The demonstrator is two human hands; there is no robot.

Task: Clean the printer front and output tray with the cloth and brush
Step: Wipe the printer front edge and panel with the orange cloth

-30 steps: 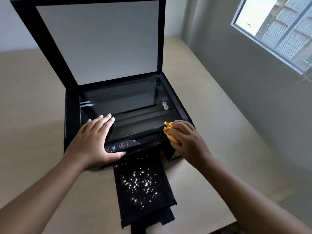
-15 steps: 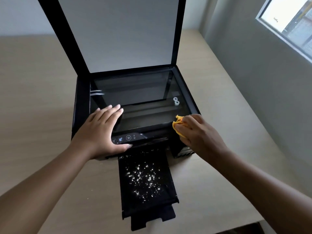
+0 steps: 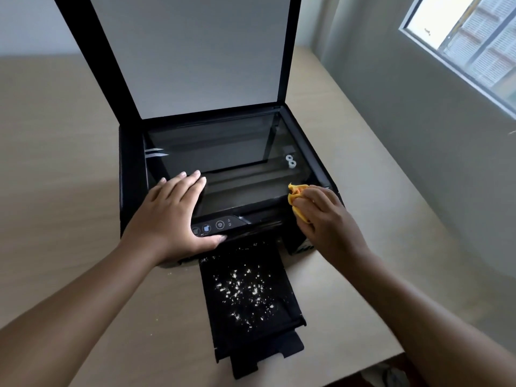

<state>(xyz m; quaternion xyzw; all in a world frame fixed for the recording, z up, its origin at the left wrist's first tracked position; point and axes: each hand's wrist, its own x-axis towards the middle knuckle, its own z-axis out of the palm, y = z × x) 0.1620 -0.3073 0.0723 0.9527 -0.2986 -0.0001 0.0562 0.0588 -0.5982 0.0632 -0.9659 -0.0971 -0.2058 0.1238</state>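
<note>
Here the left hand (image 3: 170, 216) is lying flat, fingers spread, on the printer (image 3: 131, 174), while the right hand (image 3: 324, 219) is clutching the yellow cloth (image 3: 296, 192) at its front right corner; white crumbs are littering the output tray (image 3: 251, 297) under the raised lid (image 3: 192, 51).

The printer (image 3: 131, 177) body looks like black plastic, mostly matt, while its scanner glass (image 3: 223, 155) is smooth and glossy, throwing back pale reflections. The raised lid (image 3: 192, 51) has a flat, matt white lining inside a black plastic frame. The output tray (image 3: 223, 331), at the table's near edge, is dull black plastic flecked with white specks. The yellow cloth (image 3: 296, 191) looks soft and crumpled. The table (image 3: 55, 135) has a smooth, matt, pale wood-look finish.
</note>
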